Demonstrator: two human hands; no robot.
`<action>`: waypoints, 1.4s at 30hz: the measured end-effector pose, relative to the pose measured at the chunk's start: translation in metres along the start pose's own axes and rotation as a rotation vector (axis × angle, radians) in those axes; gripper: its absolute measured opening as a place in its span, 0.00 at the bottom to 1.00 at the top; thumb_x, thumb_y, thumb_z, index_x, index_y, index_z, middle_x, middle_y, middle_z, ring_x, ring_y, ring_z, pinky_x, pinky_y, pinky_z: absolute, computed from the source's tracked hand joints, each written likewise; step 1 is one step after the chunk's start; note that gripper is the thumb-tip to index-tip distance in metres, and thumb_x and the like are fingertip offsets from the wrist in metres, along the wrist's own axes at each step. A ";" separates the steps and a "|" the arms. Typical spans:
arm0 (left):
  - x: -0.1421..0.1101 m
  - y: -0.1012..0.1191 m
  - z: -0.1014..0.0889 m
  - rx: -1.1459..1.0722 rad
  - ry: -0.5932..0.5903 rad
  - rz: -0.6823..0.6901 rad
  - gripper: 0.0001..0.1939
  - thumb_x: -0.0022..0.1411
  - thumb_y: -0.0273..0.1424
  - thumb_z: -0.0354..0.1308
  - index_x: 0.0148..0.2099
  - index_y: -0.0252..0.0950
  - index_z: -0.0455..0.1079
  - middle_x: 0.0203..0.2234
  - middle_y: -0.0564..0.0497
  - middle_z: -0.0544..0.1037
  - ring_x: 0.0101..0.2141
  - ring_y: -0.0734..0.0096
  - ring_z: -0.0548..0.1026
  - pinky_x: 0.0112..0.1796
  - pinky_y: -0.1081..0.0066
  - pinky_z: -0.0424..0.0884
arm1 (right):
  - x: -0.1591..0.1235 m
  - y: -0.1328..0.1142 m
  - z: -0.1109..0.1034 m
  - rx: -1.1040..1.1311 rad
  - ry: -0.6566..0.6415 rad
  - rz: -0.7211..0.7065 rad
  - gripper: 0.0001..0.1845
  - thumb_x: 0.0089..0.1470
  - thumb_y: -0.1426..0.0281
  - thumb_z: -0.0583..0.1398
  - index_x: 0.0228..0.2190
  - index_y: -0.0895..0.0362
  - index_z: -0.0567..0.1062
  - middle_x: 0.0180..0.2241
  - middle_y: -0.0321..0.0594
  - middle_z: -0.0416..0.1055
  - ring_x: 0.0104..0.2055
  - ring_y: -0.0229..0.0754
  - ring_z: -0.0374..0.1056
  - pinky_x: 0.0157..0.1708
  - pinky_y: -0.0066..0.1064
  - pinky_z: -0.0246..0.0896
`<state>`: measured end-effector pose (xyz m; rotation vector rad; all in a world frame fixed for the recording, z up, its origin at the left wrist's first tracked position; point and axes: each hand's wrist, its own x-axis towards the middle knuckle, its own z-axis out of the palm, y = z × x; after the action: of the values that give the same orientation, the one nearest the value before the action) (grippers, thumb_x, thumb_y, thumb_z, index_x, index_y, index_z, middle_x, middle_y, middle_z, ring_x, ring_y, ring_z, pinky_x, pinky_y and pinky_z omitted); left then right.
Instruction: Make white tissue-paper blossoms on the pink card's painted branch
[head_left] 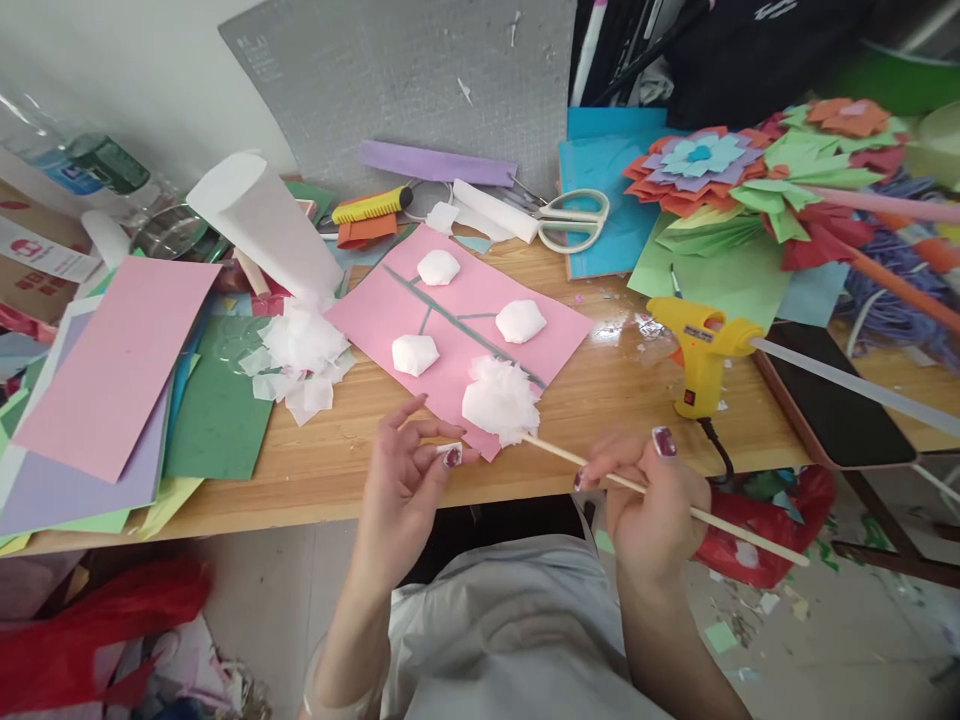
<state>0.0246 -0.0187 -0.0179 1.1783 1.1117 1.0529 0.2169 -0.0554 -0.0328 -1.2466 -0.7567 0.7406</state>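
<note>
Gripping a wooden stick [555, 449] partway along, the right hand [660, 505] bears its white tuft [499, 398] over the near part of the pink sheet [360, 312]. The left hand [401, 490] pinches a small white piece [450, 450]. Long axis: diagonal, tuft forward-left. Risk: slack grip, stick rolls, tuft crumples.

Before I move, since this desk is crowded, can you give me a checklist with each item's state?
1. Stick gripped by the right hand: ok.
2. White tuft at the stick's end: ok; how firmly attached, cannot tell.
3. Left hand empty: not ok, its fingers hold a white scrap.
4. Three white puffs on the pink sheet: ok.
5. Glue gun cool: cannot tell.
6. Scissors away from both hands: ok.
</note>
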 end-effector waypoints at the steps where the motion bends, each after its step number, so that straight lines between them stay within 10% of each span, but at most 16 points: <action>1: 0.002 0.001 0.000 0.017 0.015 0.015 0.24 0.65 0.29 0.61 0.60 0.43 0.58 0.38 0.54 0.76 0.37 0.72 0.82 0.46 0.66 0.78 | 0.004 0.001 -0.002 -0.039 0.043 -0.024 0.29 0.63 0.57 0.53 0.15 0.54 0.75 0.14 0.37 0.67 0.22 0.39 0.65 0.25 0.33 0.61; 14: 0.032 0.053 0.014 0.443 0.018 0.097 0.24 0.62 0.30 0.63 0.58 0.38 0.62 0.33 0.51 0.83 0.39 0.60 0.83 0.51 0.55 0.76 | 0.030 0.012 -0.002 -0.113 0.037 0.052 0.31 0.63 0.51 0.53 0.16 0.55 0.75 0.15 0.37 0.69 0.21 0.37 0.67 0.22 0.29 0.62; 21: 0.056 0.049 0.014 0.540 -0.264 0.122 0.24 0.68 0.27 0.54 0.64 0.38 0.56 0.38 0.47 0.83 0.50 0.61 0.79 0.55 0.56 0.71 | 0.032 0.016 -0.001 -0.096 0.038 0.050 0.32 0.64 0.52 0.51 0.17 0.55 0.76 0.15 0.37 0.70 0.20 0.37 0.68 0.21 0.28 0.63; 28: 0.081 0.057 0.024 0.680 -0.315 0.077 0.32 0.58 0.26 0.62 0.63 0.42 0.60 0.32 0.54 0.78 0.34 0.68 0.81 0.42 0.63 0.78 | 0.033 0.015 -0.001 -0.086 0.037 0.048 0.31 0.64 0.52 0.52 0.17 0.55 0.76 0.15 0.36 0.69 0.20 0.36 0.68 0.21 0.28 0.63; 42: 0.117 0.078 0.030 0.879 -0.613 -0.002 0.35 0.56 0.23 0.54 0.66 0.37 0.55 0.32 0.51 0.82 0.36 0.65 0.81 0.40 0.66 0.74 | 0.033 0.016 0.000 -0.100 0.062 0.063 0.31 0.64 0.52 0.52 0.17 0.56 0.76 0.15 0.36 0.69 0.20 0.36 0.67 0.22 0.28 0.61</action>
<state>0.0695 0.0996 0.0513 2.0068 1.0773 0.1011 0.2336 -0.0252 -0.0458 -1.3831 -0.7132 0.7196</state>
